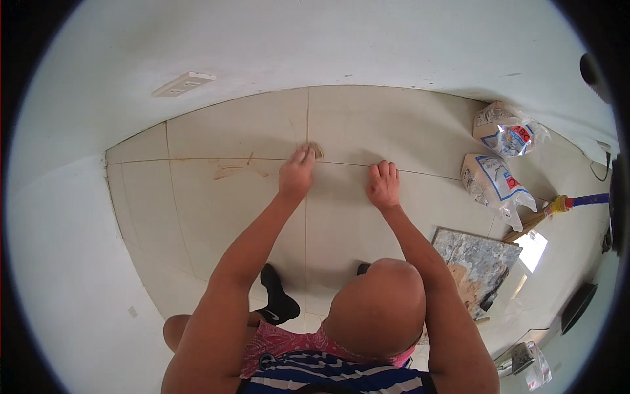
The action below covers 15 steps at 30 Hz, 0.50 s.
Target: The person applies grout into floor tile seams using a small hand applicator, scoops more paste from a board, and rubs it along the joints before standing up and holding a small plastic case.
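Observation:
My left hand (pixel 297 172) is closed around a small, brown, rounded piece (pixel 316 150) and presses it on the pale floor tiles near a crossing of joint lines. Most of that piece is hidden by my fingers, so its kind cannot be made out. To the right, my right hand (pixel 383 185) rests on the floor by the same long joint, its fingers curled into a fist and nothing showing in it. Brown smears (pixel 236 171) mark the tile left of my left hand, and a brownish tint runs along the tile joint (pixel 197 158) there.
Two plastic-wrapped bags (pixel 508 129) stand by the wall at the right. Near them lie a broom (pixel 548 213) and a stained, mottled board (pixel 476 262). A white wall with a socket plate (pixel 184 84) rises ahead. My foot in a black sock (pixel 279 295) stands behind my hands.

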{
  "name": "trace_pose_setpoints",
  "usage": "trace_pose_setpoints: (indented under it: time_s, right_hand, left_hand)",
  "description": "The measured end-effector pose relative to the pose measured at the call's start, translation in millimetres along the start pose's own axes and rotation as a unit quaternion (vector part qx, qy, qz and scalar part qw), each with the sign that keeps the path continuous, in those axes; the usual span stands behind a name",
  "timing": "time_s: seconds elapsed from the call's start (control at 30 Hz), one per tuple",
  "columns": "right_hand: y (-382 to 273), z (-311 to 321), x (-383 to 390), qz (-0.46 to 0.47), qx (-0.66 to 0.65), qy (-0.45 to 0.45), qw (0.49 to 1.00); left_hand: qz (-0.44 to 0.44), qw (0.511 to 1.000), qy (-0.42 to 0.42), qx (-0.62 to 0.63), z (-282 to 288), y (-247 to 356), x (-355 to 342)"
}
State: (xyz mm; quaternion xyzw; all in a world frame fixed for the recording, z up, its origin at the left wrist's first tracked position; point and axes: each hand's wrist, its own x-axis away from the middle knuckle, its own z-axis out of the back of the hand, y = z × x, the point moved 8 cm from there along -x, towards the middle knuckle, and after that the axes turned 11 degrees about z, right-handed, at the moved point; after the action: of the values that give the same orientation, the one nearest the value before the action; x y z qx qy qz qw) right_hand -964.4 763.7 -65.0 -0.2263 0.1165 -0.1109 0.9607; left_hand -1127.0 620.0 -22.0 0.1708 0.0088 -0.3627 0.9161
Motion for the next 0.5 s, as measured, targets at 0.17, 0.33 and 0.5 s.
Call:
trace_pose_setpoints:
  time_s: [0.17, 0.33, 0.5]
  right_hand:
    - [13, -3, 8, -0.008, 0.027, -0.018, 0.999]
    - [-13, -5, -21, 0.020, -0.015, 0.021, 0.999]
    - [8, -1, 7, 0.000, -0.003, 0.000, 1.000]
  left_hand:
    - [0.077, 0.987, -0.134, -0.043, -8, -1, -86]
    - [0.017, 0.998, 0.032, -0.045, 11, -15, -99]
    - [0.034, 0.992, -0.122, 0.011, 4, -4, 50]
